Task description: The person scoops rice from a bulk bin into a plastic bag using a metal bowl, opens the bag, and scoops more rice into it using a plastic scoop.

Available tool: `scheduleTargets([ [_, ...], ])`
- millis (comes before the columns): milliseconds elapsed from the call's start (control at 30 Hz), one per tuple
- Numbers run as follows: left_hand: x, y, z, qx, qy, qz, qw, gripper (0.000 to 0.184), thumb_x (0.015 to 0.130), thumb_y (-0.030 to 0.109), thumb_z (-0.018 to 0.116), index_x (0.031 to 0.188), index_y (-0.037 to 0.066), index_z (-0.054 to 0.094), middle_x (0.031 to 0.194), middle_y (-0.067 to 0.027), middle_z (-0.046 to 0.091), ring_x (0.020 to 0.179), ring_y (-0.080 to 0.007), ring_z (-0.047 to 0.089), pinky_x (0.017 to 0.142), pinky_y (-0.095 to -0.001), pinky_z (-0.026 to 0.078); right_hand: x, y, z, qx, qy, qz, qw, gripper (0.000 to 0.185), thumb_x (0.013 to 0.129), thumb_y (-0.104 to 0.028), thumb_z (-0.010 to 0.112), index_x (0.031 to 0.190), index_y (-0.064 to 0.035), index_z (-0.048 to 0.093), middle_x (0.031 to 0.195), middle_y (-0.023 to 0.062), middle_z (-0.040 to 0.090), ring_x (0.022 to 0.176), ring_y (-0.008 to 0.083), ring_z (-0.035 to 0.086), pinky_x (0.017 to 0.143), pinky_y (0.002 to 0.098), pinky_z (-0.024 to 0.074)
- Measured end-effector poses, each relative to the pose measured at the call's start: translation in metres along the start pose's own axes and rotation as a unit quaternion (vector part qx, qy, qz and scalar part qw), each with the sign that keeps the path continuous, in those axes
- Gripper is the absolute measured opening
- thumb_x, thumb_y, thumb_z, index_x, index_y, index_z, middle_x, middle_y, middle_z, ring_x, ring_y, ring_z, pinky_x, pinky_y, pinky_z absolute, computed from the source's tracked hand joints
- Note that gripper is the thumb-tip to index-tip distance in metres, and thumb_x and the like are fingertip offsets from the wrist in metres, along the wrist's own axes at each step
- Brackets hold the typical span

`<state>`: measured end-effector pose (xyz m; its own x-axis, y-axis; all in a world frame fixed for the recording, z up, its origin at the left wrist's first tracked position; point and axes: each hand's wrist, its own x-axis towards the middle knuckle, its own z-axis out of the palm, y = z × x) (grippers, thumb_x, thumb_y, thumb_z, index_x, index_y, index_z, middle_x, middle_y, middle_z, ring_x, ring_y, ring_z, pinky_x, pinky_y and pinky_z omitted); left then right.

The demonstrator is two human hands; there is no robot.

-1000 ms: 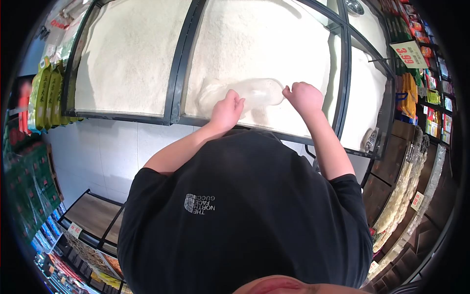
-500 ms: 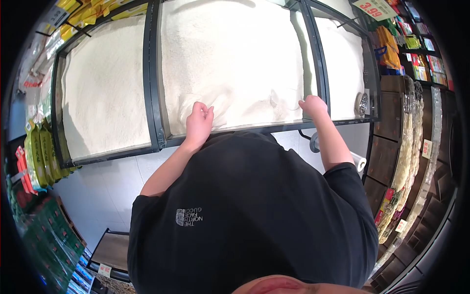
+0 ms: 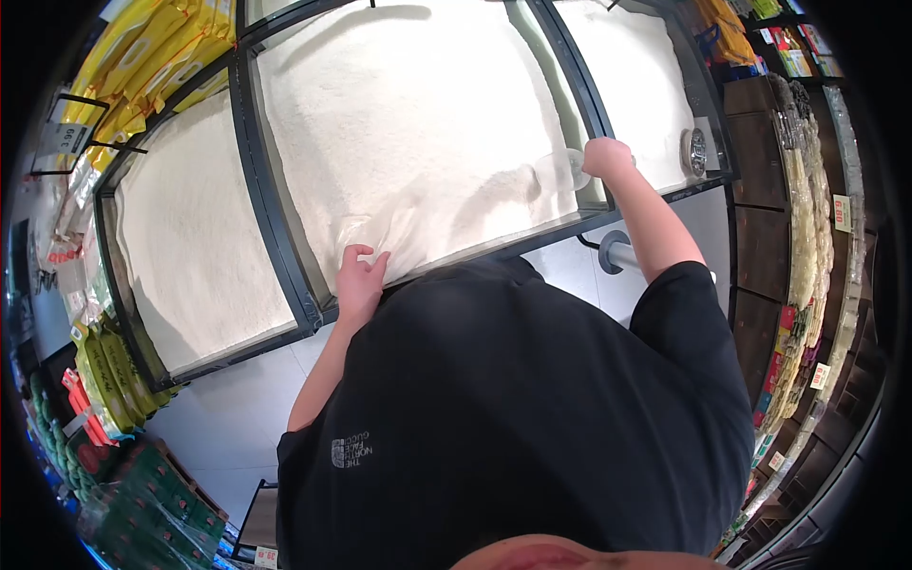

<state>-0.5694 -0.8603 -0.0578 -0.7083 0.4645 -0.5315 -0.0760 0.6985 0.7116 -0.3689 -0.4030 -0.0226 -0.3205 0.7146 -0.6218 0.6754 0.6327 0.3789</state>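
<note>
My left hand (image 3: pixel 361 285) is closed on the edge of a clear plastic bag (image 3: pixel 391 233), which lies crumpled over the near left part of the middle bin. My right hand (image 3: pixel 608 160) is in a fist at the bin's right side, around what looks like the handle of a clear plastic scoop (image 3: pixel 562 173); its handle is hidden by the fingers. The scoop's bowl is just above a hollow in the white, flour-like stuff (image 3: pixel 408 114) that fills the bin.
Black frames (image 3: pixel 275 228) divide the bins. The left bin (image 3: pixel 195 247) and right bin (image 3: pixel 632 85) hold similar white stuff. A round metallic object (image 3: pixel 694 152) stands in the right bin's corner. Yellow packages (image 3: pixel 142 47) are at upper left, and a white roll (image 3: pixel 622 255) hangs below the front edge.
The whole view has turned, tilting the bins. My right hand has moved up, and the scoop now shows more plainly. My left hand has shifted down and left with the bag.
</note>
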Motion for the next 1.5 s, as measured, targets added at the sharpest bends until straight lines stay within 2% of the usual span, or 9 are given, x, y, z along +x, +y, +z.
scheduleTargets([
  [300,0.005,-0.015,0.003,0.018,0.041,0.022,0.999,0.025,0.097,0.025,0.07,0.099,0.006,0.053,0.056,-0.0043,0.058,0.047,-0.013,0.055,0.046,-0.0311,0.042,-0.003,-0.041,0.019,-0.054,-0.02,-0.099,0.993,0.025,0.085,-0.016,0.069,0.108,-0.0089,0.077,0.113,0.0122,0.075,0.105,0.0302,0.073,0.086,0.0415,0.0594],
  [400,-0.002,-0.004,0.002,0.043,0.028,-0.002,0.999,0.023,0.098,0.024,0.068,0.1,0.006,0.054,0.058,-0.008,0.062,0.051,-0.0194,0.061,0.053,-0.036,0.045,-0.005,-0.033,0.003,-0.041,-0.02,-0.096,0.994,0.025,0.085,-0.011,0.07,0.109,-0.0084,0.077,0.114,0.012,0.075,0.105,0.0307,0.073,0.086,0.0422,0.0595],
  [700,-0.001,-0.001,0.013,0.073,0.058,0.002,0.996,0.02,0.098,0.022,0.066,0.099,0.005,0.056,0.057,-0.0077,0.059,0.049,-0.0194,0.057,0.053,-0.0368,0.044,0.033,-0.007,0.024,-0.112,-0.092,-0.084,0.986,0.033,0.083,-0.017,0.074,0.115,-0.0083,0.075,0.116,0.0113,0.074,0.109,0.0307,0.071,0.088,0.0437,0.0594],
  [800,-0.001,0.005,0.018,0.076,0.056,-0.004,0.996,0.02,0.099,0.022,0.066,0.1,0.005,0.056,0.057,-0.0077,0.059,0.049,-0.0189,0.056,0.053,-0.0367,0.044,0.049,-0.001,0.059,-0.055,-0.093,-0.128,0.986,0.039,0.08,-0.022,0.075,0.117,-0.0092,0.074,0.117,0.0123,0.074,0.107,0.0306,0.071,0.088,0.0426,0.0592],
  [967,-0.003,0.02,0.024,0.073,0.049,-0.031,0.996,0.022,0.099,0.023,0.066,0.102,0.006,0.055,0.057,-0.0077,0.059,0.049,-0.0189,0.057,0.053,-0.0369,0.044,0.067,0.001,0.103,0.023,-0.092,-0.16,0.983,0.042,0.075,-0.045,0.07,0.104,-0.0154,0.078,0.107,0.0097,0.075,0.105,0.0286,0.07,0.091,0.0421,0.0565],
  [1100,-0.001,0.017,0.03,0.086,0.056,-0.021,0.994,0.024,0.099,0.025,0.067,0.101,0.006,0.054,0.056,-0.0079,0.059,0.049,-0.0206,0.057,0.053,-0.0377,0.043,0.067,-0.012,0.126,0.072,-0.091,-0.202,0.972,0.044,0.074,-0.049,0.068,0.098,-0.0141,0.077,0.101,0.011,0.075,0.099,0.0296,0.07,0.086,0.0423,0.0555],
  [1200,0.001,0.013,0.034,0.09,0.071,-0.009,0.993,0.026,0.099,0.027,0.068,0.099,0.006,0.053,0.056,-0.0084,0.057,0.049,-0.024,0.056,0.053,-0.0388,0.043,0.066,-0.023,0.128,0.102,-0.09,-0.232,0.963,0.047,0.073,-0.05,0.065,0.101,-0.0146,0.078,0.103,0.0112,0.076,0.101,0.0306,0.07,0.09,0.042,0.0554],
  [1367,0.002,0.021,0.036,0.071,0.085,0.008,0.994,0.025,0.1,0.026,0.066,0.097,0.006,0.051,0.055,-0.0104,0.055,0.049,-0.0263,0.055,0.052,-0.0414,0.042,0.07,-0.029,0.116,0.172,-0.039,-0.263,0.948,0.048,0.071,-0.052,0.071,0.099,-0.0136,0.078,0.101,0.0119,0.075,0.099,0.0307,0.07,0.089,0.0408,0.0552],
  [1500,0.004,0.027,0.037,0.048,0.085,0.027,0.995,0.024,0.101,0.026,0.063,0.098,0.006,0.05,0.057,-0.013,0.056,0.05,-0.0286,0.056,0.053,-0.0433,0.042,0.057,-0.027,0.085,0.207,0.058,-0.303,0.928,0.041,0.074,-0.047,0.074,0.091,-0.0101,0.077,0.089,0.0104,0.073,0.085,0.0301,0.07,0.076,0.0397,0.0548],
])
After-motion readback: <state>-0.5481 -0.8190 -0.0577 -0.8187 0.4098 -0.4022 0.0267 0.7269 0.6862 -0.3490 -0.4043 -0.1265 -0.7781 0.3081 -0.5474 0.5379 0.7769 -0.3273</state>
